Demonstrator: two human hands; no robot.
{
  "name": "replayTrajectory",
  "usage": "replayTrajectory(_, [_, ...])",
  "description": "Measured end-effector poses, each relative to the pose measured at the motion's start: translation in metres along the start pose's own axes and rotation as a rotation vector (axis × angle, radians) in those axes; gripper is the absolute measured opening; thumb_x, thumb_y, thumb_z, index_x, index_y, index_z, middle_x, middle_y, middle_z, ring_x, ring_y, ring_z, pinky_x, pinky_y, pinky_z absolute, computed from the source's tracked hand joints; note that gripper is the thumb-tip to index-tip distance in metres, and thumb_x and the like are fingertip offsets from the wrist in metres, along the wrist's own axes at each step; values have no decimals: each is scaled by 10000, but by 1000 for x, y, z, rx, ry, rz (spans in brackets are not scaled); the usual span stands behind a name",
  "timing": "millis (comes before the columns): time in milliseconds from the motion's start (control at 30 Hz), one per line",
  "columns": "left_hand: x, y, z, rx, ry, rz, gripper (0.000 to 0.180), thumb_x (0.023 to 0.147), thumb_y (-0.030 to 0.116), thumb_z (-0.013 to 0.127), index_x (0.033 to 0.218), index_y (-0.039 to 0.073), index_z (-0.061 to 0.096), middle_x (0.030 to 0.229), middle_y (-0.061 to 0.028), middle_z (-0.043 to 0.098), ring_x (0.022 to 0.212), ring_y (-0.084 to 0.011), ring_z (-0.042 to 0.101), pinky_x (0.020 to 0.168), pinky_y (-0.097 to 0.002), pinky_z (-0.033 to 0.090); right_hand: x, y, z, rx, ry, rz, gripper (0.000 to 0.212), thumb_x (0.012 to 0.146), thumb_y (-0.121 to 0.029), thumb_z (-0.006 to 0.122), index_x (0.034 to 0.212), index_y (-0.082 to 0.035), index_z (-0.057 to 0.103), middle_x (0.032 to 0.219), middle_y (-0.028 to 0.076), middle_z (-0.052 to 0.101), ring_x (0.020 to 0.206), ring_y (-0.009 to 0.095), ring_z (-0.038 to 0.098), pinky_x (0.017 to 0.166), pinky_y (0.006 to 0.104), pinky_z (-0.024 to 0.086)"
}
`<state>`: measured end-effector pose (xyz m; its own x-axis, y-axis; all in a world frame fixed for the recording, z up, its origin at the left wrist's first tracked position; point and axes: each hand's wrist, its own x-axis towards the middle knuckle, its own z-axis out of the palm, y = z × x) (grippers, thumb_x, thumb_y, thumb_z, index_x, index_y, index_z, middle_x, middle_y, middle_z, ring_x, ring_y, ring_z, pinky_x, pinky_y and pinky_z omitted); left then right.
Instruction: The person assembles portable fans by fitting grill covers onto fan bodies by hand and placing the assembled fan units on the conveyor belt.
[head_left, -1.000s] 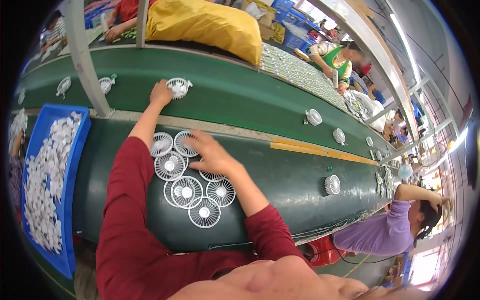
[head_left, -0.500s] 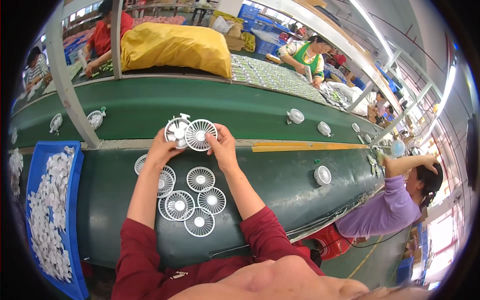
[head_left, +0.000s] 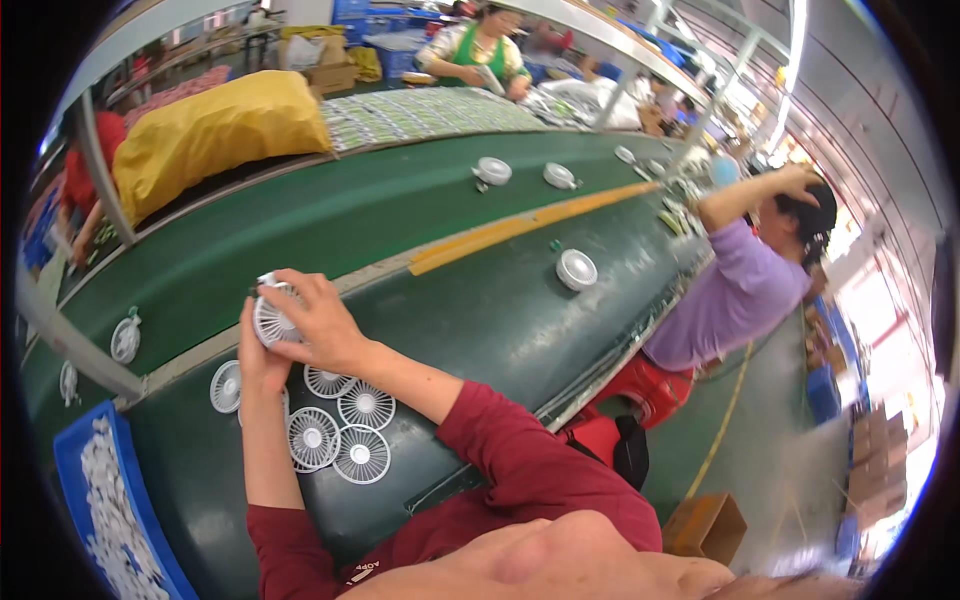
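Both hands on one white fan grille (head_left: 272, 322): right hand (head_left: 322, 325) fingers wrapped over top, left hand (head_left: 256, 362) cupping at 6 o'clock. Looks light, thin plastic, brittle spokes; grip by rim. Spare grilles (head_left: 340, 430) at 5 o'clock.

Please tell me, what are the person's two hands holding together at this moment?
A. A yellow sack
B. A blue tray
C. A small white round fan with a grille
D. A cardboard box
C: the left hand and right hand both grip a white round fan above the green belt, while loose white grilles lie below them.
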<state>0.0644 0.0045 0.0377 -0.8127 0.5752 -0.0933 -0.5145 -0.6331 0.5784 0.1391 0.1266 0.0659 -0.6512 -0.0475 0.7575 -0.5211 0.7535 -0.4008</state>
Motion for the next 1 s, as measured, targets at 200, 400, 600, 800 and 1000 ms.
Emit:
replayTrajectory(200, [-7,1,15,-27,7,-20,410,1003,374,382,1246,80,533,1192,-91,614,1062,-230,615,907,-385,514,0,11,-8,-60,-73,-83,868,641,-482,770,1360,-116,449,1452,197,310,1347,430,268,1083,545,270])
replayTrajectory(400, [-20,-11,22,133,140,220,501,1001,434,412,1322,54,475,1273,-69,553,1163,-206,548,970,-351,449,-8,18,26,351,-49,54,963,751,-558,662,1448,-44,240,1441,240,282,1339,419,282,1111,453,251])
replayTrajectory(600, [-22,-21,31,429,139,501,524,1016,415,365,1336,6,435,1289,-108,498,1183,-218,509,982,-355,416,-7,4,22,611,-22,176,784,813,-397,584,1429,-42,254,1418,199,311,1340,356,307,1117,409,247])
replayTrajectory(800, [-16,-31,22,559,182,561,520,1018,410,354,1334,5,437,1260,-109,516,1151,-212,523,973,-355,419,-14,8,27,677,-20,231,744,836,-367,558,1429,-37,252,1415,195,320,1342,344,309,1120,397,237])
replayTrajectory(1000, [-9,-32,11,605,193,551,514,1021,412,335,1339,22,439,1248,-95,512,1125,-198,521,954,-342,411,-13,15,21,580,-65,231,726,847,-360,591,1410,-16,289,1400,206,360,1317,338,351,1108,394,263])
